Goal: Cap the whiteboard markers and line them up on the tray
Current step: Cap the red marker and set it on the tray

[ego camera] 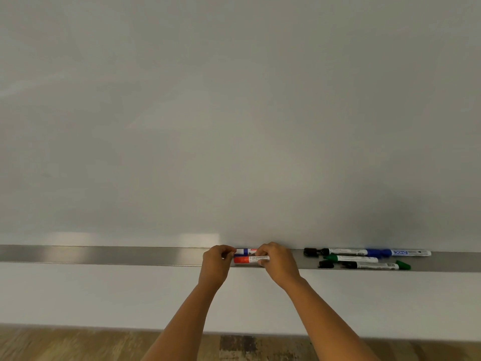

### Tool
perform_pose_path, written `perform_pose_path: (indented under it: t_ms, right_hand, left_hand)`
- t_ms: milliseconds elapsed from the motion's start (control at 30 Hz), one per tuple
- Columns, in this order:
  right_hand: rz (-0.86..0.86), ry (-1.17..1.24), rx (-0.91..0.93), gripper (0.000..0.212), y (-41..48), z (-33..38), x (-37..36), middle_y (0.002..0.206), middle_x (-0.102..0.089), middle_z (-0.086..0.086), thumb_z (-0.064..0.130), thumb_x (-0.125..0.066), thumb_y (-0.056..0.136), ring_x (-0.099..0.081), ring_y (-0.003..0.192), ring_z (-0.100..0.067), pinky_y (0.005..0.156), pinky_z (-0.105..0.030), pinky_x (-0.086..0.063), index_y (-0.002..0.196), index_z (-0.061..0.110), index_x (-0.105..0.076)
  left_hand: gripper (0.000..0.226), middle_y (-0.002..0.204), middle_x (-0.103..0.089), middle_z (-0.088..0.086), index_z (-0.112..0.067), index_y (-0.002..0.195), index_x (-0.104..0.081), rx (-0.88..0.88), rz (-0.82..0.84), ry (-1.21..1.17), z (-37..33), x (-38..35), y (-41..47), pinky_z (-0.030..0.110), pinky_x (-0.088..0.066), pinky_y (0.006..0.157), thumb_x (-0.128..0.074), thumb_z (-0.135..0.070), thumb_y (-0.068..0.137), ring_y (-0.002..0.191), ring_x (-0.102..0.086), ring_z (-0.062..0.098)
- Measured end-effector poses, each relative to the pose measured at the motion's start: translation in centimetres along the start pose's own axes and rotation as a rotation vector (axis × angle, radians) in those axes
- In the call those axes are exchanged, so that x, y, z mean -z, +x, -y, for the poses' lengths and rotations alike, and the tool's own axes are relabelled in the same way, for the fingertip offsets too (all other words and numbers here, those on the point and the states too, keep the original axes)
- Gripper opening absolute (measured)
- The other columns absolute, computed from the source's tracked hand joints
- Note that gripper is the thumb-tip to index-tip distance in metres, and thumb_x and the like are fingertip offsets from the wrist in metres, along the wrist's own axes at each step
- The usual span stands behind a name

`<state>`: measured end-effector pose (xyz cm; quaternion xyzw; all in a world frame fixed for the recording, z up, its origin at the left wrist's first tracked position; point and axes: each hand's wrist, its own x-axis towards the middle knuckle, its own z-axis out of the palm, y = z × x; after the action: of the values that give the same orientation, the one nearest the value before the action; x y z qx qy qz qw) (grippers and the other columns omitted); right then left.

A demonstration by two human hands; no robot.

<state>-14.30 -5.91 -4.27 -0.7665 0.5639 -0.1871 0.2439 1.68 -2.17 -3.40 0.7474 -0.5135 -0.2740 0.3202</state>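
A long metal tray (pixel 104 255) runs under the whiteboard. At its middle, my left hand (pixel 216 264) and my right hand (pixel 277 260) both pinch a red-capped marker (pixel 250 259) lying along the tray's front. A blue-and-white marker (pixel 246 250) lies just behind it, partly hidden by my fingers. To the right lie a black marker (pixel 338 252), a blue marker (pixel 406 253), a green marker (pixel 351 258) and another black marker (pixel 374 266). A loose black cap (pixel 326 264) and a loose green cap (pixel 403 265) rest near them.
The whiteboard (pixel 234 113) fills the upper view and is blank. A white wall panel (pixel 104 295) lies below the tray, and wooden flooring (pixel 78 345) shows at the bottom. The tray's left half holds nothing.
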Motion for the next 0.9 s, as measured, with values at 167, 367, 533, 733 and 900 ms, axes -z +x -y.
perform_pose_path:
  t_ms: [167, 367, 533, 733, 900]
  right_hand:
    - [0.055, 0.013, -0.035, 0.021, 0.7, -0.2, -0.8, 0.117, -0.062, -0.012, 0.008, -0.060, 0.088, -0.059, 0.104, -0.026, 0.092, -0.033, -0.051, 0.108, 0.011, -0.065]
    - [0.067, 0.069, -0.035, 0.021, 0.7, -0.5, -1.0, 0.113, -0.064, -0.013, 0.002, -0.055, 0.089, -0.061, 0.099, -0.025, 0.089, -0.028, -0.050, 0.104, 0.010, -0.067]
    - [-0.005, 0.161, -0.047, 0.022, 0.3, -1.1, -0.4, 0.109, -0.064, -0.011, 0.000, -0.062, 0.084, -0.060, 0.100, -0.023, 0.083, -0.020, -0.044, 0.101, 0.011, -0.068]
    - [-0.300, 0.238, -0.297, 0.011, -0.3, -2.7, 0.7, 0.101, -0.066, -0.015, -0.001, -0.061, 0.084, -0.063, 0.088, -0.025, 0.073, -0.024, -0.047, 0.090, 0.005, -0.066]
    - [-0.282, 0.239, -0.322, 0.016, -0.4, -2.7, 0.1, 0.105, -0.069, -0.015, 0.002, -0.060, 0.087, -0.064, 0.094, -0.025, 0.078, -0.027, -0.051, 0.102, 0.003, -0.065]
  left_hand:
    - [0.020, 0.111, -0.067, 0.014, -0.006, 0.107, -0.065, 0.009, -0.010, 0.013, 0.4, -0.6, 0.7, 0.024, -0.045, 0.086, -0.053, -0.013, 0.092, 0.101, -0.061, 0.024]
    - [0.020, 0.106, -0.067, 0.016, -0.005, 0.103, -0.067, 0.022, -0.032, 0.019, 0.8, -1.1, 1.0, 0.023, -0.042, 0.078, -0.051, -0.010, 0.092, 0.094, -0.061, 0.025]
    - [0.019, 0.101, -0.067, 0.017, -0.005, 0.100, -0.068, 0.056, -0.096, -0.014, 1.2, -1.2, 1.1, 0.027, -0.044, 0.076, -0.052, -0.008, 0.090, 0.089, -0.061, 0.026]
    - [0.017, 0.101, -0.068, 0.018, -0.004, 0.101, -0.065, 0.091, -0.112, -0.064, 1.0, -1.7, 1.3, 0.027, -0.046, 0.074, -0.052, -0.007, 0.091, 0.085, -0.059, 0.024]
    - [0.017, 0.103, -0.068, 0.016, -0.005, 0.103, -0.065, 0.111, -0.101, -0.118, 0.6, -2.3, 1.5, 0.030, -0.049, 0.077, -0.053, -0.010, 0.091, 0.087, -0.062, 0.028]
